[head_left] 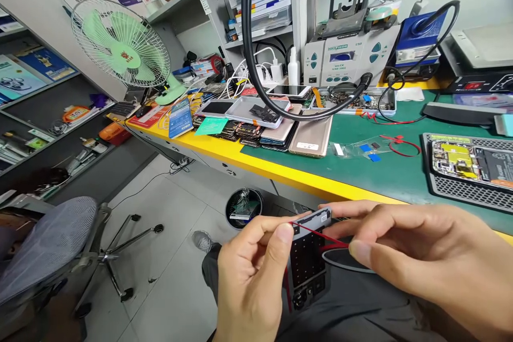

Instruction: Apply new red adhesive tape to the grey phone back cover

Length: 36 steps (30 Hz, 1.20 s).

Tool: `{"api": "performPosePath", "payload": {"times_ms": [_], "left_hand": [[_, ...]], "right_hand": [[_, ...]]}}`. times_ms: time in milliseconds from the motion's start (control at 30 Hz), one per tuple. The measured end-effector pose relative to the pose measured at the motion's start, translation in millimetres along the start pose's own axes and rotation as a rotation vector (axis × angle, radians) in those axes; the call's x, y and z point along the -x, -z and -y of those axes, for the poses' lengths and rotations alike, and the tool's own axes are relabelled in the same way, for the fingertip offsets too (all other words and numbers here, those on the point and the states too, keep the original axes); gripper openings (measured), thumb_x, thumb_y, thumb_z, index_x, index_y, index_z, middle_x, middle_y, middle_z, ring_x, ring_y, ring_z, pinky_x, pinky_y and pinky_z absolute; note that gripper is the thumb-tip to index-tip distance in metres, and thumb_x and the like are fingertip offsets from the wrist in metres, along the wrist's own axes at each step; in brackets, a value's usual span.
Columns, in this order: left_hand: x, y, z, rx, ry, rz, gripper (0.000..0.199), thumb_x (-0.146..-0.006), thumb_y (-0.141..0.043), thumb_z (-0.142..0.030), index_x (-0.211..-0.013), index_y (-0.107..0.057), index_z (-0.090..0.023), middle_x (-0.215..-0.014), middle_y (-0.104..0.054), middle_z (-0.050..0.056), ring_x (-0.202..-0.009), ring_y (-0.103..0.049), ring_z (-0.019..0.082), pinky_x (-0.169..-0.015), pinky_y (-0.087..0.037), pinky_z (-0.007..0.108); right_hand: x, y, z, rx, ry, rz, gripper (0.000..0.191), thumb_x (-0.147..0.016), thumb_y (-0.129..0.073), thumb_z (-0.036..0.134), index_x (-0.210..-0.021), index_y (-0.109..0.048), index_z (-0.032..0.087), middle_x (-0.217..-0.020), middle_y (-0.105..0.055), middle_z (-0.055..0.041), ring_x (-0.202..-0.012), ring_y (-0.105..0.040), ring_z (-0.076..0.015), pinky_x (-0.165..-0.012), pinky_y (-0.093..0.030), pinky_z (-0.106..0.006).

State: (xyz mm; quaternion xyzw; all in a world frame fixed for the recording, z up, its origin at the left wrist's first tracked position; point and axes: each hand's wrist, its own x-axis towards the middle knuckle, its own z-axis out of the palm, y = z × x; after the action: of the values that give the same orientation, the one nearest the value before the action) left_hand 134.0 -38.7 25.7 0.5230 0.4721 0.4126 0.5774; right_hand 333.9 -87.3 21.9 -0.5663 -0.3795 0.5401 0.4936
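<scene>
Phone panel (308, 262), upright above the person's lap: the left hand (256, 264) pinches its upper side edge between thumb and fingers. The right hand (417, 246) pinches a red strip (315, 232) between thumb and forefinger; the strip stretches across the panel's face toward the left thumb. Beyond the hands lies the green surface (372, 176) with stacked phones (276, 132) and, at right, an opened phone (460, 163).

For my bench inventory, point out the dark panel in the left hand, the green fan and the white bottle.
Dark panel (308, 259), head view: its black middle.
Green fan (126, 56), head view: its central hub.
White bottle (294, 72), head view: its body.
</scene>
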Motion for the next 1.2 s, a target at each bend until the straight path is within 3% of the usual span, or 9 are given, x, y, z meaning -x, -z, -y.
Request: {"api": "performPosePath", "payload": {"times_ms": [100,233,400,533,633,767,900,1200], "left_hand": [[1,-1.5,1,-0.010,-0.007,-0.039,0.035,-0.093,-0.071,-0.050,-0.099,-0.082,-0.017,-0.077,-0.076,0.006,-0.068,-0.062,0.017,-0.064,-0.050,0.025],[3,-4.6,3,0.018,-0.018,-0.093,0.032,-0.092,-0.073,-0.048,-0.099,-0.083,-0.018,-0.083,-0.079,0.006,-0.065,-0.064,0.016,-0.061,-0.051,0.024],[4,-4.5,5,0.094,-0.025,-0.079,0.027,-0.092,-0.074,-0.044,-0.100,-0.084,-0.019,-0.097,-0.082,0.008,-0.076,-0.073,0.020,-0.076,-0.061,0.029],[4,-0.4,6,0.015,-0.027,-0.053,0.031,-0.094,-0.071,-0.046,-0.103,-0.084,-0.018,-0.094,-0.082,0.009,-0.069,-0.073,0.019,-0.065,-0.060,0.026],[3,0.4,5,-0.007,-0.035,-0.064,0.029,-0.094,-0.071,-0.046,-0.099,-0.084,-0.020,-0.090,-0.082,0.008,-0.076,-0.075,0.022,-0.067,-0.060,0.026],[2,-0.9,4,-0.034,-0.036,-0.090,0.027,-0.093,-0.072,-0.046,-0.096,-0.084,-0.022,-0.084,-0.080,0.006,-0.070,-0.073,0.019,-0.062,-0.057,0.024],[2,-0.2,4,-0.070,-0.039,-0.104,0.029,-0.092,-0.073,-0.048,-0.095,-0.084,-0.021,-0.082,-0.080,0.006,-0.069,-0.072,0.020,-0.062,-0.058,0.024],[5,-1.2,1,-0.049,-0.025,-0.093,0.027,-0.090,-0.074,-0.048,-0.093,-0.085,-0.024,-0.085,-0.082,0.006,-0.072,-0.075,0.022,-0.062,-0.060,0.024]], "right_hand": [[-2,-1,3,-0.064,-0.032,0.021,0.029,-0.082,-0.087,0.049,-0.071,-0.078,0.024,-0.122,-0.079,-0.0052,-0.101,-0.079,-0.0269,-0.080,-0.064,-0.024],[-4,-4,9,-0.071,-0.031,-0.032,0.033,-0.079,-0.089,0.052,-0.070,-0.078,0.022,-0.107,-0.082,-0.0045,-0.088,-0.080,-0.0207,-0.073,-0.061,-0.016],[-6,-7,12,0.006,-0.021,-0.053,0.030,-0.082,-0.086,0.049,-0.071,-0.077,0.023,-0.093,-0.082,-0.0040,-0.075,-0.077,-0.0175,-0.066,-0.060,-0.016],[-7,-6,13,0.074,0.017,-0.083,0.026,-0.084,-0.083,0.045,-0.069,-0.077,0.025,-0.078,-0.080,-0.0026,-0.063,-0.071,-0.0155,-0.056,-0.056,-0.016],[-9,-5,14,0.075,0.006,-0.064,0.026,-0.082,-0.085,0.048,-0.070,-0.078,0.026,-0.078,-0.081,-0.0038,-0.063,-0.072,-0.0180,-0.056,-0.058,-0.020],[-10,-7,16,0.046,-0.003,-0.071,0.028,-0.076,-0.089,0.050,-0.069,-0.077,0.025,-0.075,-0.080,-0.0048,-0.062,-0.071,-0.0197,-0.056,-0.060,-0.024],[-9,-13,17,0.010,-0.013,-0.136,0.023,-0.079,-0.086,0.043,-0.067,-0.076,0.025,-0.072,-0.078,-0.0032,-0.059,-0.067,-0.0164,-0.054,-0.056,-0.022],[-7,-13,20,-0.023,-0.041,-0.119,0.016,-0.079,-0.084,0.033,-0.069,-0.076,0.023,-0.069,-0.076,-0.0013,-0.059,-0.065,-0.0139,-0.054,-0.054,-0.020]]}}
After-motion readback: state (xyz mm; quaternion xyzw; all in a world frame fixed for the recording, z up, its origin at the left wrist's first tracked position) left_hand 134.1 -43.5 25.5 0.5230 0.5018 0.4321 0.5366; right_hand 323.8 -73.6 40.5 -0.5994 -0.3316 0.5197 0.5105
